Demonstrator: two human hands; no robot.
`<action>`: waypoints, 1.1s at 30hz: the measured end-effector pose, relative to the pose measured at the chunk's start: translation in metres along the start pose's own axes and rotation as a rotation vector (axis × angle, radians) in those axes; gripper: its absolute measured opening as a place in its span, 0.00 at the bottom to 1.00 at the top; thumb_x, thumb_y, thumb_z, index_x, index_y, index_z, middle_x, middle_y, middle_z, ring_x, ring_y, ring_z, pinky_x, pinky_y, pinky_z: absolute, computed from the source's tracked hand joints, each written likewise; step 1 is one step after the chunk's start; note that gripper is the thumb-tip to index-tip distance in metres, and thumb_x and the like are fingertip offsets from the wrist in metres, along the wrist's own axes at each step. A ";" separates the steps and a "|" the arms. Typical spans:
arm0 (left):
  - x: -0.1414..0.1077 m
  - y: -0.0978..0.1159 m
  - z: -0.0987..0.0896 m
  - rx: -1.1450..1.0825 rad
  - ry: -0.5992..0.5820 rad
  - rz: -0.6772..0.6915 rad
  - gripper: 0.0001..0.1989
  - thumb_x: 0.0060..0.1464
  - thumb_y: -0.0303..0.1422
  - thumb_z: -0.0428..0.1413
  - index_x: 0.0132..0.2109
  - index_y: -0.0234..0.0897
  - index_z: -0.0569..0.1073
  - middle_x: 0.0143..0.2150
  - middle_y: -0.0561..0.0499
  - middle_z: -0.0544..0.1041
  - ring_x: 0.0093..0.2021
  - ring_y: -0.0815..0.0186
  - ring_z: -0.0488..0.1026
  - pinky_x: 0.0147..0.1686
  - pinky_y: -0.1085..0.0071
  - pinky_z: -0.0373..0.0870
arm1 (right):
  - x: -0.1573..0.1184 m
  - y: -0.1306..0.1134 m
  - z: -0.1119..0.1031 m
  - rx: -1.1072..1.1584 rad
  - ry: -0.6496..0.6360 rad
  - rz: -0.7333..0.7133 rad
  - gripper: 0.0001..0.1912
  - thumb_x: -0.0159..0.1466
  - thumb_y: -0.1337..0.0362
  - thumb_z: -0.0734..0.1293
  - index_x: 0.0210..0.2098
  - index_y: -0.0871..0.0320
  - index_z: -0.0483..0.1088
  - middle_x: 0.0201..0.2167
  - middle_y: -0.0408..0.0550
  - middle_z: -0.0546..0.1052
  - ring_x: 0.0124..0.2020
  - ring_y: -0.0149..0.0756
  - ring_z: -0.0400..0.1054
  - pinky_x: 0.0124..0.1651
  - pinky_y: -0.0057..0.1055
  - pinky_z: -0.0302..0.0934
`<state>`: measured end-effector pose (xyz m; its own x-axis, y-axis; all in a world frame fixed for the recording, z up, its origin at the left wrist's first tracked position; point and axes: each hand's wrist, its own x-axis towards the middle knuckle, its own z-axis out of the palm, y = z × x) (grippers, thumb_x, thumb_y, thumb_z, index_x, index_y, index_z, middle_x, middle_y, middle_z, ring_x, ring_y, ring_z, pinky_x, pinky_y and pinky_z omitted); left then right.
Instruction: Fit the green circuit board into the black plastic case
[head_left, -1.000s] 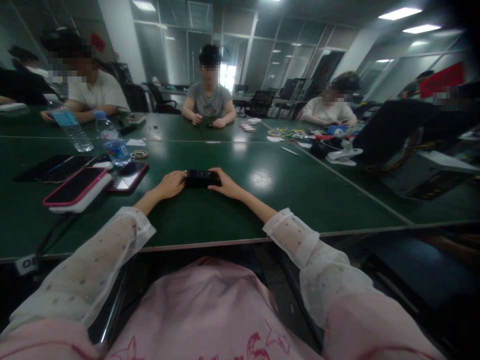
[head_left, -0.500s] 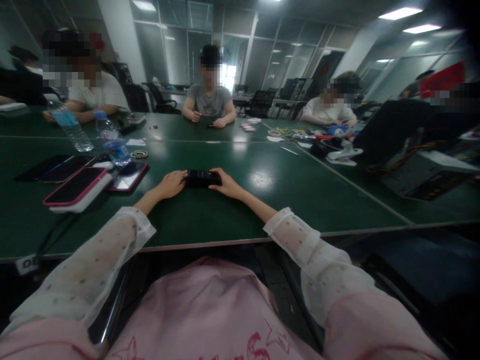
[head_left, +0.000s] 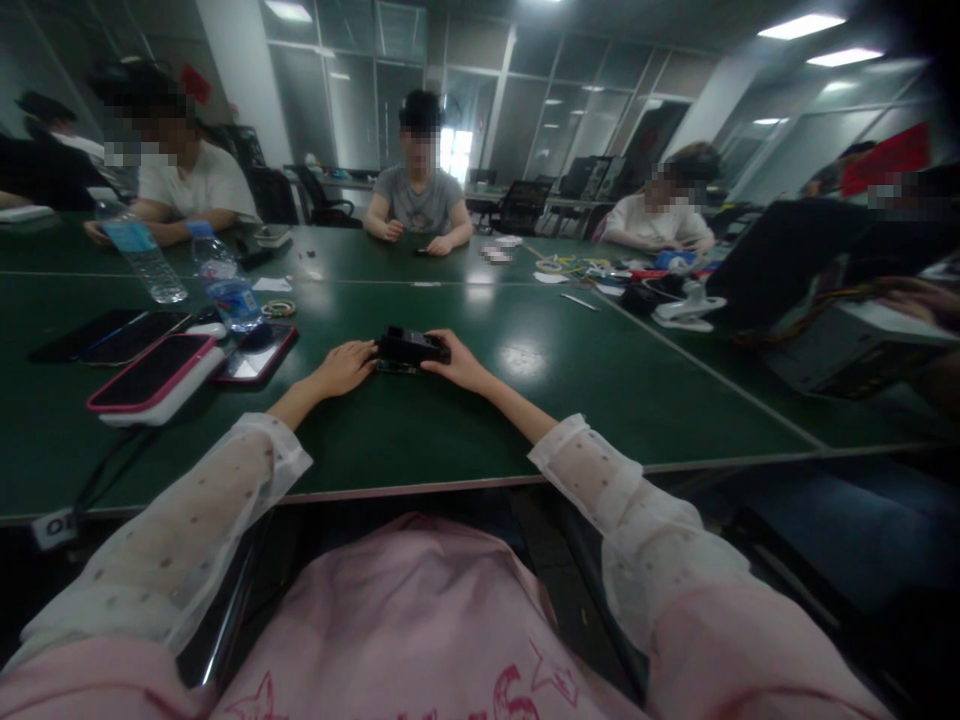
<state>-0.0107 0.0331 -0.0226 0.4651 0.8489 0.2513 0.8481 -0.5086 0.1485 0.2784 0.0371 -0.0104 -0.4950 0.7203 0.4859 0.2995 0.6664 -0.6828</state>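
Over the green table (head_left: 480, 420), straight ahead of me, is a small black box-like object (head_left: 411, 346) with a recess or step in its top. My right hand (head_left: 454, 365) grips its right end between thumb and fingers, and that end sits tilted up. At the left end my left hand (head_left: 346, 368) rests low with its fingers together against the object's edge. Under the raised part shows a thin, dark, shiny piece (head_left: 397, 367); I cannot make out whether it is joined to the box.
To my left lie a pink-edged phone (head_left: 161, 372) on a white block, another phone (head_left: 259, 353), and two water bottles (head_left: 227, 285). A tape roll (head_left: 279, 309) is behind them. At right stand a metal power-supply box (head_left: 855, 345) and a white clip (head_left: 690, 308). Several people sit around.
The black object's right part has been raised and tilted by my right hand, which moved slightly up. A thin piece now shows beneath. My left hand stays nearly still.
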 end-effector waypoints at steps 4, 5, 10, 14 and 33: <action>0.000 0.001 -0.001 -0.018 -0.003 0.006 0.23 0.64 0.41 0.42 0.62 0.41 0.61 0.65 0.45 0.63 0.64 0.53 0.59 0.61 0.51 0.55 | 0.005 0.001 -0.014 0.021 0.141 0.052 0.32 0.58 0.50 0.68 0.56 0.54 0.55 0.53 0.55 0.68 0.53 0.45 0.66 0.53 0.43 0.64; 0.000 0.001 -0.001 -0.025 -0.004 0.011 0.23 0.64 0.41 0.42 0.62 0.41 0.61 0.65 0.45 0.63 0.64 0.54 0.59 0.62 0.51 0.55 | 0.006 0.002 -0.018 0.013 0.197 0.064 0.33 0.58 0.49 0.68 0.56 0.55 0.54 0.53 0.56 0.68 0.53 0.45 0.66 0.53 0.42 0.65; 0.001 0.000 -0.001 0.009 -0.019 0.018 0.23 0.64 0.41 0.42 0.62 0.38 0.62 0.64 0.43 0.63 0.63 0.54 0.60 0.62 0.52 0.55 | 0.008 0.024 -0.034 -0.146 0.438 0.118 0.33 0.59 0.51 0.67 0.57 0.58 0.53 0.52 0.59 0.68 0.51 0.47 0.66 0.53 0.44 0.63; 0.000 0.001 -0.002 0.018 -0.015 0.027 0.23 0.64 0.41 0.41 0.62 0.38 0.61 0.65 0.43 0.63 0.63 0.54 0.60 0.62 0.52 0.55 | 0.006 0.043 -0.039 -0.341 0.512 0.152 0.29 0.57 0.59 0.69 0.55 0.60 0.56 0.52 0.60 0.67 0.54 0.49 0.63 0.57 0.47 0.59; -0.004 0.005 -0.008 -0.020 -0.004 0.017 0.22 0.64 0.42 0.42 0.62 0.42 0.63 0.64 0.45 0.63 0.63 0.53 0.59 0.60 0.50 0.57 | -0.001 0.056 -0.031 -0.459 0.399 0.335 0.35 0.52 0.59 0.73 0.55 0.60 0.58 0.53 0.62 0.67 0.56 0.58 0.61 0.55 0.59 0.57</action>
<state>-0.0101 0.0264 -0.0151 0.4808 0.8404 0.2500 0.8346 -0.5261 0.1633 0.3208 0.0799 -0.0323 -0.0042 0.8582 0.5132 0.7420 0.3467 -0.5737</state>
